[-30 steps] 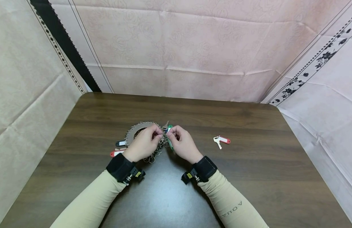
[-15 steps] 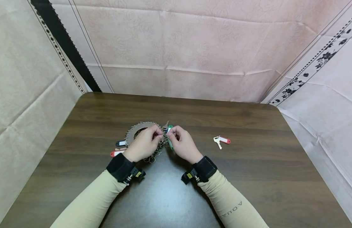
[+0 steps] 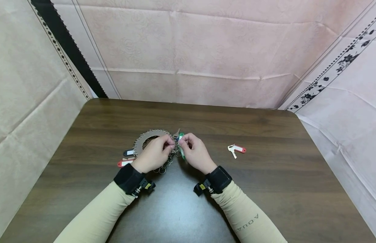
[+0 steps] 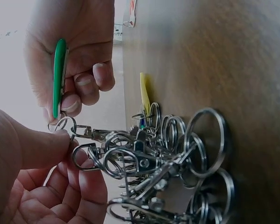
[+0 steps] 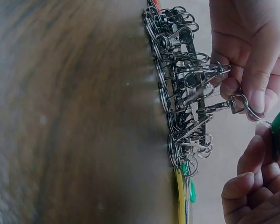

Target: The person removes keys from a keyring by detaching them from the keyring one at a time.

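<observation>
In the head view a round metal key holder [image 3: 141,143], its rim hung with several swivel clasps and split rings, lies mid-table. My left hand [image 3: 155,152] is over its right side. Thumb and fingers there pinch a split ring [image 4: 72,126] at the end of one clasp. Close by, my right hand [image 3: 196,153] pinches a green key tag [image 4: 59,79] by its ring end, palm toward the other hand. Tag ring and split ring meet between the fingertips; whether they are linked I cannot tell. A key [image 3: 177,133] shows beyond the fingers.
A key with a red tag [image 3: 240,149] lies apart on the table's right. At the holder's left are a black tag [image 3: 128,153] and a red tag [image 3: 124,163]. A yellow tag [image 5: 180,198] hangs at the holder's edge. Cloth walls surround the wooden table [image 3: 267,189].
Almost nothing differs. Both hands stay in place over the rings, with only a very slight shift of the left fingertips.
</observation>
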Action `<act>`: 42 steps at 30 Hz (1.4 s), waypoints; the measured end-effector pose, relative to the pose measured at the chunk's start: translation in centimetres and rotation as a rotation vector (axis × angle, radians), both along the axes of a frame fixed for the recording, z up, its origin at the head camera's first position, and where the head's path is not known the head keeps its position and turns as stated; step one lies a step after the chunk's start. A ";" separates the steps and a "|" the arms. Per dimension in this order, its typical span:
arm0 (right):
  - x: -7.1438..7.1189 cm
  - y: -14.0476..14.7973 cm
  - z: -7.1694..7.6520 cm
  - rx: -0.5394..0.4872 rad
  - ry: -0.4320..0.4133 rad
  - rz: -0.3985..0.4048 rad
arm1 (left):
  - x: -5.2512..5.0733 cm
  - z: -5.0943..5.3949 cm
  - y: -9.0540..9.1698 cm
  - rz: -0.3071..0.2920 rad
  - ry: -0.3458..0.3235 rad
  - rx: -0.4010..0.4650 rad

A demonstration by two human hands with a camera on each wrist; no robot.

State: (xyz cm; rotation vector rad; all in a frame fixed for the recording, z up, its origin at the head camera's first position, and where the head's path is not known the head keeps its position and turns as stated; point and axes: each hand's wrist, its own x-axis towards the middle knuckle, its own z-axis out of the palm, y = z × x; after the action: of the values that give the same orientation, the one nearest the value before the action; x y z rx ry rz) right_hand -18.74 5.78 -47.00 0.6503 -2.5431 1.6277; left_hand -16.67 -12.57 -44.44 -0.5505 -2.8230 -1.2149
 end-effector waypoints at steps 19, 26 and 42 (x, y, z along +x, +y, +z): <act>-3.2 16.5 0.3 0.379 0.088 -0.254 | 0.6 -0.8 -2.7 -0.030 -0.029 -0.072; -3.3 21.7 -0.1 0.558 0.027 -0.257 | 0.7 -0.2 -2.8 -0.070 0.003 -0.216; -3.1 24.5 0.3 0.691 0.000 -0.226 | 1.6 0.4 -3.0 -0.104 0.064 -0.340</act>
State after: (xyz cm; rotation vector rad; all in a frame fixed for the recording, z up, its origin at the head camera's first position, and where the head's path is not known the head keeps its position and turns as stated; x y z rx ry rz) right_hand -21.81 30.26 -46.67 0.3576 -3.0263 0.6588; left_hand -15.04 -15.52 -44.00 -0.7412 -2.9938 -0.7117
